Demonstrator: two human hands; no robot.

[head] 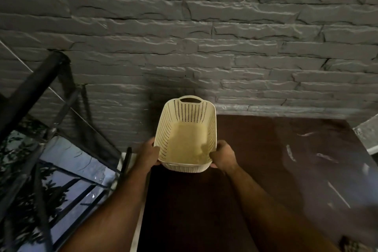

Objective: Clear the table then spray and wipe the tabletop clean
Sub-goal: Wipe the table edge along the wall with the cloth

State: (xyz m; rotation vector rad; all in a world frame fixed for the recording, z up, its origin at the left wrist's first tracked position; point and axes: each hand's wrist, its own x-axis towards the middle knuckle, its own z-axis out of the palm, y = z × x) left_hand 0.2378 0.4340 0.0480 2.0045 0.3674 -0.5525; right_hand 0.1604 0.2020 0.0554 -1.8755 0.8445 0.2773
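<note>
Dim, warm-toned scene lit from above and behind the viewer, with wide-angle bending at the edges.

The cream basket is the brightest thing in view, its floor glowing yellow with a soft shadow across the near part. The grey stone wall catches raking light that picks out its ridges, fading darker toward the top corners. The dark brown counter shows streaky pale glare at the right, and its near part falls almost black. The glass panels at the left reflect cool bluish light. The lower right corner is smeared with blur, and straight lines bow near the frame borders.
</note>
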